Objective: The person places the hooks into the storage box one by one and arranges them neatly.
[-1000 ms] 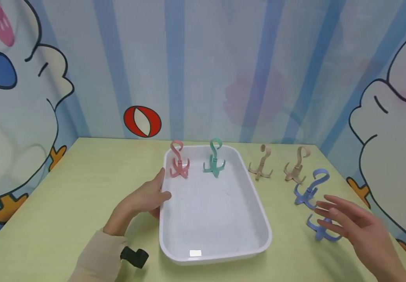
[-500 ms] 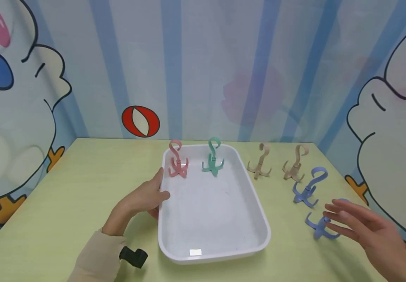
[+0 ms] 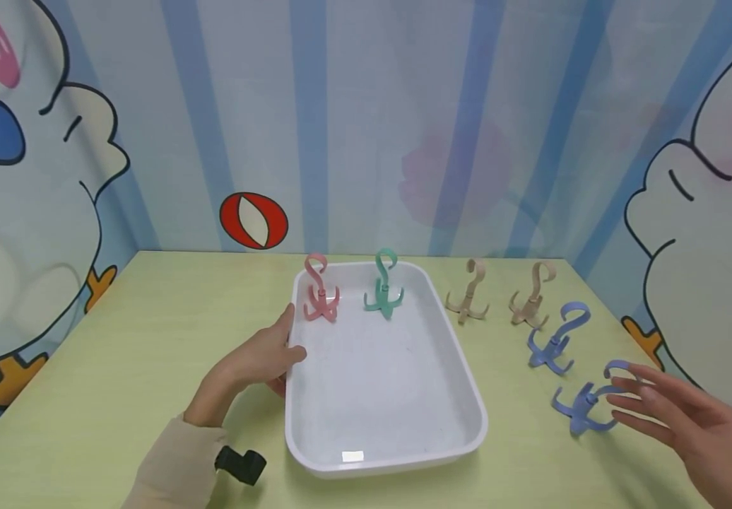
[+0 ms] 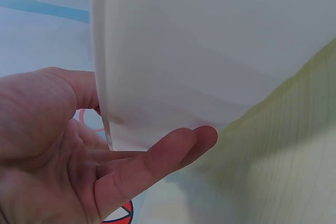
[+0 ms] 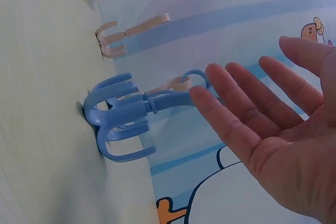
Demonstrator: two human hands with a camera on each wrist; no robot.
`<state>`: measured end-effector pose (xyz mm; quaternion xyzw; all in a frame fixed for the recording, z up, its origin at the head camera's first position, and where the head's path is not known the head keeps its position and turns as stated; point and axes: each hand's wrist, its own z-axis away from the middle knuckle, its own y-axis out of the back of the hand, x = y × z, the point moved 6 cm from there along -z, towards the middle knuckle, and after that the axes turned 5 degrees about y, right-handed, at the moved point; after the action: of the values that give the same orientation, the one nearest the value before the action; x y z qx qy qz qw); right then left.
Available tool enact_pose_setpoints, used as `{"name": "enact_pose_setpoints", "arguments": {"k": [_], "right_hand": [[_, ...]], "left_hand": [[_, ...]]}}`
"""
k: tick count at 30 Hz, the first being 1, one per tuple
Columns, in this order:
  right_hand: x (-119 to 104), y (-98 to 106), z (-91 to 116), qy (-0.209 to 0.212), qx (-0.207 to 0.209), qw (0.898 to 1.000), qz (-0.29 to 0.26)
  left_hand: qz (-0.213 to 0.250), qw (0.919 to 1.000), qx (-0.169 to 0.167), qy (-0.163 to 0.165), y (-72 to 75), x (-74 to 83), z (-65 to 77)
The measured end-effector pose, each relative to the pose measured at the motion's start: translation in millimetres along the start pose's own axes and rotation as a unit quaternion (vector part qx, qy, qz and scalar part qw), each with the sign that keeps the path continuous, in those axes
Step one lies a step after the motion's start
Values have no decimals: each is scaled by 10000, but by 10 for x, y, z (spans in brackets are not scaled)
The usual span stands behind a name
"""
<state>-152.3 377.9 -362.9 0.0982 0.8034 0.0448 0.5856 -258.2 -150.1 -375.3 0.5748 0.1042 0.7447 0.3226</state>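
Observation:
My left hand (image 3: 261, 357) grips the left wall of a white tray (image 3: 385, 396), thumb over the rim and fingers outside and beneath, as the left wrist view shows. Inside the tray's far end stand a pink hook (image 3: 322, 304) and a green hook (image 3: 384, 300), each with a curled top and several upturned prongs. On the right, my right hand (image 3: 690, 417) hovers with loosely extended fingers beside the nearer blue hook (image 3: 582, 410), overlapping its curled top in the head view. In the right wrist view, that blue hook (image 5: 121, 111) stands upright, just beyond the fingertips.
Behind the nearer blue hook are another blue hook (image 3: 552, 350) and two beige hooks (image 3: 466, 307), right of the tray on the yellow-green table (image 3: 181, 304). A patterned curtain (image 3: 372, 141) encloses the back and sides.
My right hand has drawn back to the right, uncovering more of the nearer blue hook. The left hand keeps its hold on the tray.

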Motion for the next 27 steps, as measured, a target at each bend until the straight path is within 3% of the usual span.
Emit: {"name": "enact_pose_setpoints", "arguments": {"k": [6, 12, 18, 27], "right_hand": [[93, 186, 59, -369, 475, 9981, 149], [119, 304, 82, -60, 948, 9947, -392], [149, 360, 70, -2, 1490, 9872, -570], [234, 277, 12, -395, 1120, 9885, -932]], "left_hand": [[19, 10000, -5, -27, -1, 12, 4], [17, 10000, -13, -58, -3, 11, 5], [20, 9999, -30, -115, -5, 11, 13], [1, 9998, -41, -187, -1, 12, 8]]}}
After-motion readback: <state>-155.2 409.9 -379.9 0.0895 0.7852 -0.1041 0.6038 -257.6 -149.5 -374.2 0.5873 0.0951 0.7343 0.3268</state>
